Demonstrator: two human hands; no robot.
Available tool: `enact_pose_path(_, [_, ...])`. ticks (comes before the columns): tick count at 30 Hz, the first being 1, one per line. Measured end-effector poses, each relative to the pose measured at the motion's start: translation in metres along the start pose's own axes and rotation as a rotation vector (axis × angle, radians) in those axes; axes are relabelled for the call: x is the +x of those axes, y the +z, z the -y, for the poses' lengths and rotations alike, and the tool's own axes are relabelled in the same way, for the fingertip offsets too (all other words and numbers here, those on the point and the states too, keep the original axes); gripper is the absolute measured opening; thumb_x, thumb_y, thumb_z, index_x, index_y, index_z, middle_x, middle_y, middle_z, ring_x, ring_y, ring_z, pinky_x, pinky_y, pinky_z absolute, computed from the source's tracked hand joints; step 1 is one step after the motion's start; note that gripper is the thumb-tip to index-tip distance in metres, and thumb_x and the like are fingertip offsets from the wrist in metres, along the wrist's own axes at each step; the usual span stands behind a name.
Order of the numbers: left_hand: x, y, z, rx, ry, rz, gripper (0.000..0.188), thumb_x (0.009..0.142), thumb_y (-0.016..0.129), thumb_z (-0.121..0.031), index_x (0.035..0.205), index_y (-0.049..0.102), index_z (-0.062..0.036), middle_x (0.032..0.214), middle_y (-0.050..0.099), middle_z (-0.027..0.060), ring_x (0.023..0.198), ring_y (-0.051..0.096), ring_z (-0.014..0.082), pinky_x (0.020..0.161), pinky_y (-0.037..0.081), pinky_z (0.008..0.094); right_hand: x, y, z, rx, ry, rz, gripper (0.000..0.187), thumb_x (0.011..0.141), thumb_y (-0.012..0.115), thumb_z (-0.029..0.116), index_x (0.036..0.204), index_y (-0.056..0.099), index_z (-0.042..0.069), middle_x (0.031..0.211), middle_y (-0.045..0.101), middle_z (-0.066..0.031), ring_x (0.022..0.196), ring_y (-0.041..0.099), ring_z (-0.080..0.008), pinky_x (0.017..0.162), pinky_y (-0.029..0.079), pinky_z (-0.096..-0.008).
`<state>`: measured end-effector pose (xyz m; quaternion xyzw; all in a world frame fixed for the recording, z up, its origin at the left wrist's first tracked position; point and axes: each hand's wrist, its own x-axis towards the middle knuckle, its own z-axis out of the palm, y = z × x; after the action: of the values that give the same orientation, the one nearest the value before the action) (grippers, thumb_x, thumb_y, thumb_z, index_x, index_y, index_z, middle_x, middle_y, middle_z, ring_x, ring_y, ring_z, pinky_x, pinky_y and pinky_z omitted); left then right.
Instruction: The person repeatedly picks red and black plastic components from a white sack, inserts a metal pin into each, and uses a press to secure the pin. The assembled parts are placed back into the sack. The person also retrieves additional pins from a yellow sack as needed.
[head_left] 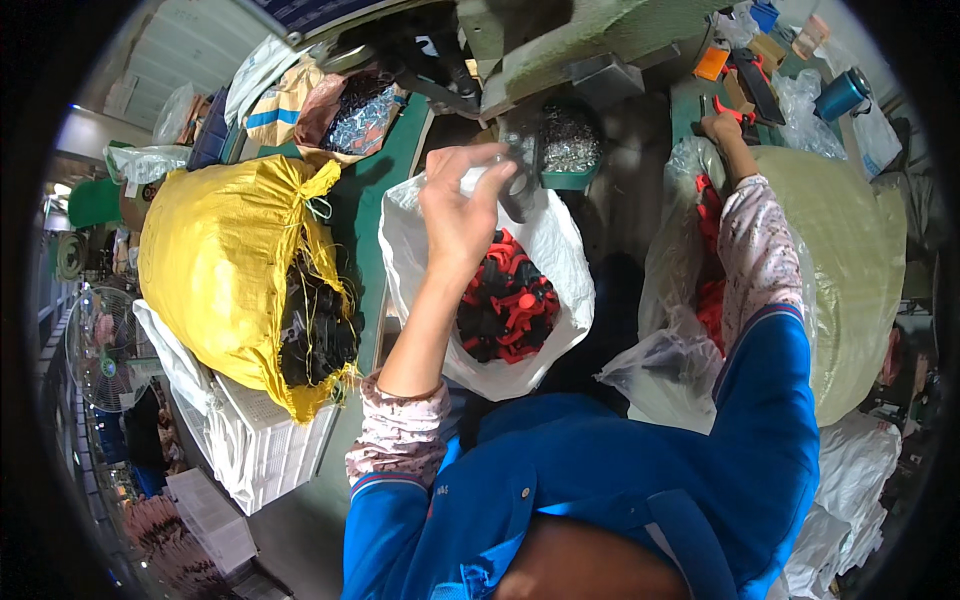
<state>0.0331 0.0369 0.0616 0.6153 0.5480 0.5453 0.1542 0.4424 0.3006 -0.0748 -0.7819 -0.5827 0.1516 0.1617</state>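
Holding my left hand (455, 215) up at about eleven o'clock from my chest, I have my fingers (490, 185) curled round a small pale piece (478, 178), pinching it just above the open white bag (420, 260). That bag sits right below the hand, full of red and black plastic parts (508, 300). If my pinch loosens, the piece likely drops among those parts and I would have to dig for it.

Out at one o'clock, my right hand (722, 128) reaches across the clear bag of red parts (708, 290) to a red-handled tool (733, 113) on the green tabletop (690, 100). Its fingers seem closed on the tool, though I cannot tell how firmly. My sleeve lies over that bag's slack rim, so drawing the arm back could drag it and spill parts.

Farther off at twelve o'clock, a green tray of small metal bits (570, 150) sits under the machine (570, 40); a careless knock from my left hand may scatter them. At nine o'clock the yellow sack (220, 250) leans, well apart.
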Motion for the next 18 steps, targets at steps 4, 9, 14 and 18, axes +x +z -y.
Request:
enact_pose_path(4, [-0.010, -0.015, 0.000, 0.002, -0.006, 0.015, 0.018, 0.075, 0.070, -0.009, 0.093, 0.070, -0.0049, 0.086, 0.065, 0.0089, 0.093, 0.053, 0.0231, 0.086, 0.042, 0.0331, -0.059, -0.024, 0.037, 0.485, 0.129, -0.156, 0.036, 0.079, 0.055, 0.024, 0.092, 0.062, -0.008, 0.090, 0.065, -0.0211, 0.079, 0.064, -0.0300, 0.068, 0.048, -0.0406])
enact_pose_path(9, [-0.034, -0.040, 0.001, -0.024, -0.003, 0.014, 0.032, 0.075, 0.073, -0.012, 0.106, 0.066, -0.0044, 0.096, 0.064, 0.0118, 0.099, 0.052, 0.0244, 0.090, 0.040, 0.0344, -0.237, -0.079, 0.135, 1.212, -0.081, 0.145, 0.022, 0.092, 0.042, 0.011, 0.111, 0.046, 0.000, 0.073, 0.054, -0.0092, 0.049, 0.046, -0.0124, 0.039, 0.033, -0.0247])
enact_pose_path(14, [-0.072, -0.061, -0.004, -0.054, 0.023, -0.151, 0.059, 0.078, 0.073, -0.013, 0.129, 0.045, -0.0001, 0.116, 0.059, 0.0151, 0.113, 0.053, 0.0218, 0.099, 0.039, 0.0334, -0.366, -0.064, 0.194, 1.295, -0.381, 0.380, 0.023, 0.095, 0.047, 0.023, 0.099, 0.055, 0.002, 0.063, 0.045, 0.0021, 0.044, 0.034, -0.0046, 0.040, 0.027, -0.0202])
enact_pose_path(18, [-0.088, -0.090, -0.013, -0.097, 0.006, -0.156, 0.043, 0.081, 0.066, -0.004, 0.121, 0.052, 0.0008, 0.115, 0.060, 0.0141, 0.109, 0.056, 0.0203, 0.097, 0.040, 0.0322, -0.384, -0.018, 0.200, 1.022, -0.910, 0.594, 0.027, 0.092, 0.049, 0.025, 0.091, 0.056, -0.001, 0.060, 0.042, 0.0012, 0.042, 0.033, -0.0057, 0.040, 0.029, -0.0206])
